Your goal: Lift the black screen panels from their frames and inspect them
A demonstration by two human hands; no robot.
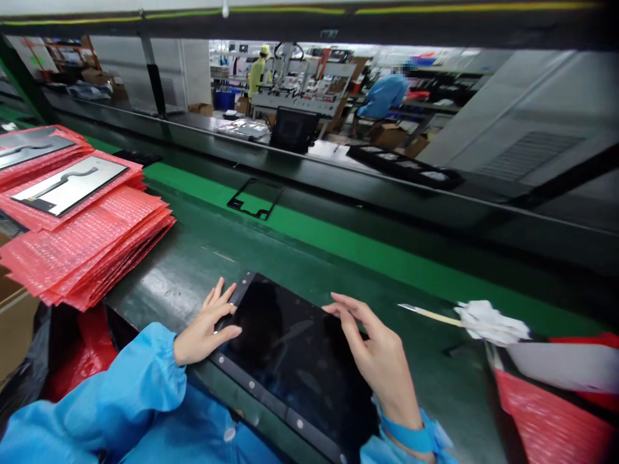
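A black flat screen panel (290, 348) lies on the green bench in front of me, with a dark strip bearing round metal dots along its near edge. My left hand (207, 325) rests on the panel's left end, its fingers spread and its thumb over the glass. At the far edge, my right hand (374, 345) has thumb and fingertips drawn close together; anything between them is too small to make out. To its right lies a thin blade with a pale handle (430, 314), beside a crumpled white cloth (492, 322).
Red bubble-wrap sleeves (91, 245) are stacked at the left, with a white-backed display panel (70, 185) on top. A thin black frame (255, 198) lies on the bench's green strip. More red wrap (551, 412) is at the right. Two people work beyond the bench.
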